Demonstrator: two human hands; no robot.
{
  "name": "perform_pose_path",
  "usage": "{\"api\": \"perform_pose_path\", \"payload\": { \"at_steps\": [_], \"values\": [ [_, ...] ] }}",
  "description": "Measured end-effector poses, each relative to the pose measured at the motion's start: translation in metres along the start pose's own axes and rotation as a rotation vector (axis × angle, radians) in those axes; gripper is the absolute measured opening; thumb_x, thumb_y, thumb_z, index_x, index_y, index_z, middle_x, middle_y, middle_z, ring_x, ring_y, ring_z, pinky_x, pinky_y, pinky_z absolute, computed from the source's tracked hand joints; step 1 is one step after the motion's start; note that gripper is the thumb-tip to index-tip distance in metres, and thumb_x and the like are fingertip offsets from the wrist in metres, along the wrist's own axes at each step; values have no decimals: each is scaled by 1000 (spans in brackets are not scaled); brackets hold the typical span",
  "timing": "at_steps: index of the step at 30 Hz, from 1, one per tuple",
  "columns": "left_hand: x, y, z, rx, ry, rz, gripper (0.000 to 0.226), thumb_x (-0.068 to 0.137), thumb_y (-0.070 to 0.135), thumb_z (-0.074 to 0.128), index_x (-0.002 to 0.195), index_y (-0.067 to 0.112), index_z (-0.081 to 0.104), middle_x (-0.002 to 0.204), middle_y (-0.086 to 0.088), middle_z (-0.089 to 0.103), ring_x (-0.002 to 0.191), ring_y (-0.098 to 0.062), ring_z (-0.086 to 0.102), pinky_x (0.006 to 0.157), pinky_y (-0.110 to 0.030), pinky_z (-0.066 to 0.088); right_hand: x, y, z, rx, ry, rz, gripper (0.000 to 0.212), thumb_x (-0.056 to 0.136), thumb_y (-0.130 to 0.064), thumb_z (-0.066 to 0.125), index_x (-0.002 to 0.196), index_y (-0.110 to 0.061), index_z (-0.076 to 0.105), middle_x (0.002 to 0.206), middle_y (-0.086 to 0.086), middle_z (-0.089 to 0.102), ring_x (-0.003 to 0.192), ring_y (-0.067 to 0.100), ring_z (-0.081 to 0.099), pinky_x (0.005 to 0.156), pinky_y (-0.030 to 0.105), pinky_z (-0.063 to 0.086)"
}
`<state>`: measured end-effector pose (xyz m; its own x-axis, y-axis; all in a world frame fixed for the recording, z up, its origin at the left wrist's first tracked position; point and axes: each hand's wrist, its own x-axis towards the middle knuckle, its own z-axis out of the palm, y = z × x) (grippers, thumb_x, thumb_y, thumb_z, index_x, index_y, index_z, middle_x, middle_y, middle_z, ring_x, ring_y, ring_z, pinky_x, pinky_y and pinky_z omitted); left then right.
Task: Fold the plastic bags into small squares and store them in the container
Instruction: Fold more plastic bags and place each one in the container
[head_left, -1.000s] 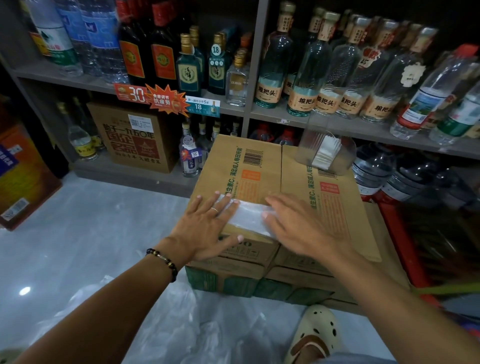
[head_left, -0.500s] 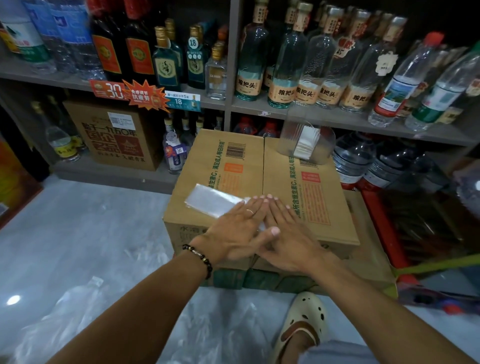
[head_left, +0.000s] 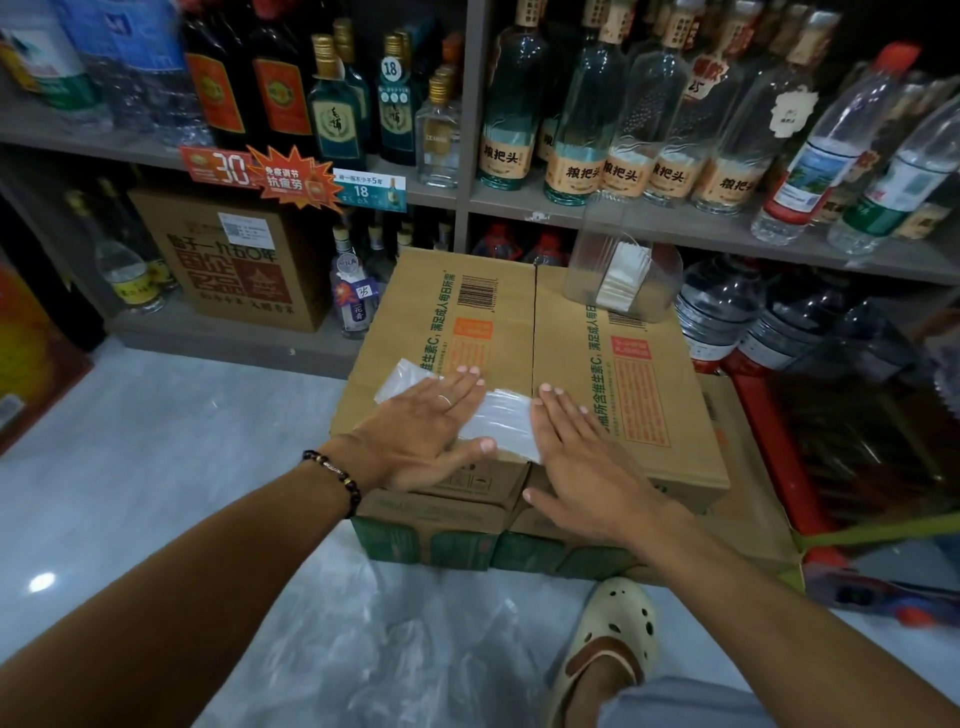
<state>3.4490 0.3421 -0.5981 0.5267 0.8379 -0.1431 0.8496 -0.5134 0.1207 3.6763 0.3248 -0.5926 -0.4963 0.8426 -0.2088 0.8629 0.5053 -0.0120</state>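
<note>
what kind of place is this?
Most likely a small liquor or grocery shop: shelves lined with labelled bottles, price tags on the shelf edge, and stock cartons on the floor used as a worktop.

Browns, greens and clear plastic in front of you.
Your tan cardboard box (head_left: 519, 322) carries green lettering, orange panels and a black barcode; the folded plastic bag (head_left: 498, 421) is clear-whitish, your bracelet (head_left: 337, 475) dark-beaded, your clog (head_left: 618, 618) cream.

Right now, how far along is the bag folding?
Done: folded squares stand in the container. In hand: the left hand and right hand press a bag, folded into a strip, flat on the box. Left: squaring and storing it, then the bags on the floor.
</note>
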Motion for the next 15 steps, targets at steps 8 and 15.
{"api": "perform_pose_path", "payload": {
  "at_steps": [8, 15],
  "values": [
    [-11, -24, 4, 106, 10, -104, 97, 85, 74, -6, 154, 7, -8, 162, -14, -10, 149, -19, -13, 122, -35, -6, 0, 0, 1, 18, 24, 6, 89, 101, -46, 41, 153, -6, -19, 161, 11, -27, 149, 20, -23, 116, 31, -16],
    [-19, -28, -5, 131, 5, -82, 94, 86, 74, -3, 155, 11, -3, 163, -10, -5, 150, -18, -11, 122, -43, -5, -9, 8, -14, 162, 175, -44, 75, 93, -41, 64, 153, -25, 23, 154, 0, 35, 139, 19, 33, 112, 40, 34]
  ]
}}
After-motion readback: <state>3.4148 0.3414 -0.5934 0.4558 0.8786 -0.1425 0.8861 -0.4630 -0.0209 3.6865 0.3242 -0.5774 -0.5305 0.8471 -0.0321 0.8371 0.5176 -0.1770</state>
